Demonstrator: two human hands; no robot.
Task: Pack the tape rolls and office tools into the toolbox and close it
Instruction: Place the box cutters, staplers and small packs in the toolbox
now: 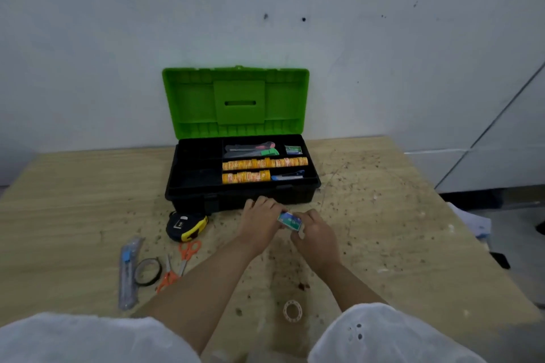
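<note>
Gripping a small green-and-white cardboard box (pixel 290 221) at centre frame with the left hand (pixel 259 222) and the right hand (pixel 317 234) drawn together, fingers of each curled on opposite ends of it, over a speckled light wooden tabletop (pixel 73 200). Just beyond the knuckles, an open black plastic toolbox (pixel 182 186), its bright green lid (pixel 236 103) raised upright against a scuffed pale wall. Packed in the right half of its tray: two rows of yellow tape rolls (pixel 265 163), a blue-handled tool (pixel 287 175) beside the shorter row, a second small green box (pixel 293 150) in the far right compartment, and a cluster of green- and red-handled tools (pixel 250 149) next to it. Lying loose at lower left: a black-and-yellow tape measure (pixel 185 225) near the toolbox's front corner, orange-handled scissors (pixel 180 264), a black tape roll (pixel 147 271) and a blue utility knife in clear packaging (pixel 128 271). At lower centre, between white sleeves, a small clear tape roll (pixel 292 310).
</note>
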